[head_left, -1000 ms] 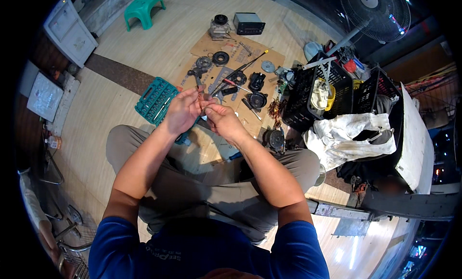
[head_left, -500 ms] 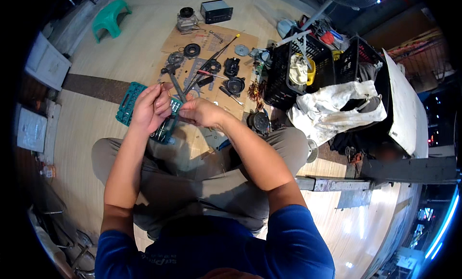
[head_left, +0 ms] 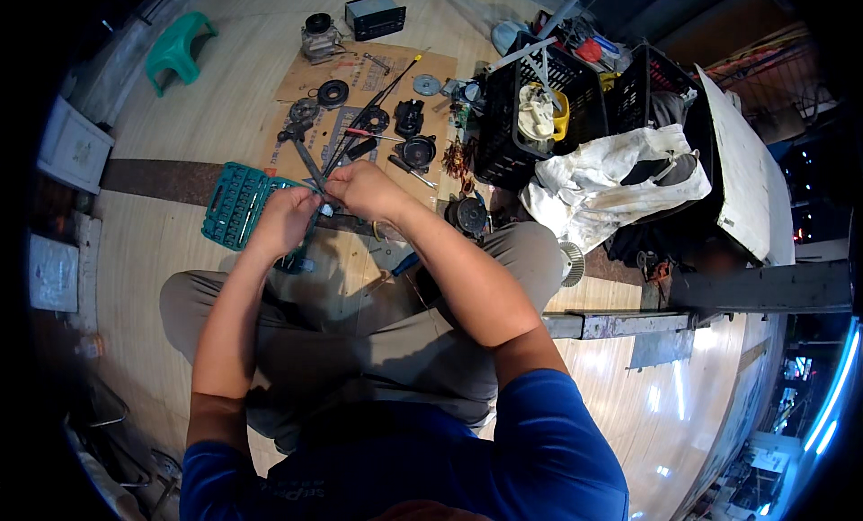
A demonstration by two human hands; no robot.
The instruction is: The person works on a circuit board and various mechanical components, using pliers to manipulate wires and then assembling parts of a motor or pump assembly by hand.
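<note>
Sitting on a wooden floor point(head_left: 180, 116), a person in a blue shirt and grey trousers brings both hands together just above the knees. The left hand point(head_left: 286, 220) and the right hand point(head_left: 364, 188) meet fingertip to fingertip around a small metal part point(head_left: 321, 190), both closed on it; the part itself is too small to identify. A long thin tool point(head_left: 306, 160) runs from the hands toward 11 o'clock, and whether either hand grips it cannot be told.

At 9 o'clock from the left hand, touching its outer edge in the view, lies an open teal socket case point(head_left: 235, 204) on the floor. At 12 o'clock from the hands a sheet of cardboard point(head_left: 297, 80) carries scattered parts: black round parts point(head_left: 333, 93), a red-handled screwdriver point(head_left: 370, 135) and a long rod point(head_left: 395, 79). Beyond the cardboard, at 12 o'clock, stand a small grey motor point(head_left: 319, 37) and a black box point(head_left: 375, 16). A green stool point(head_left: 177, 46) sits well apart at 11 o'clock.

At 2 o'clock from the right hand stands a black crate point(head_left: 503, 125) holding a yellow and white part point(head_left: 539, 115); a white cloth point(head_left: 611, 179) is heaped just beside it. A round black speaker point(head_left: 469, 215) lies near the right knee, at 3 o'clock from the right hand.
</note>
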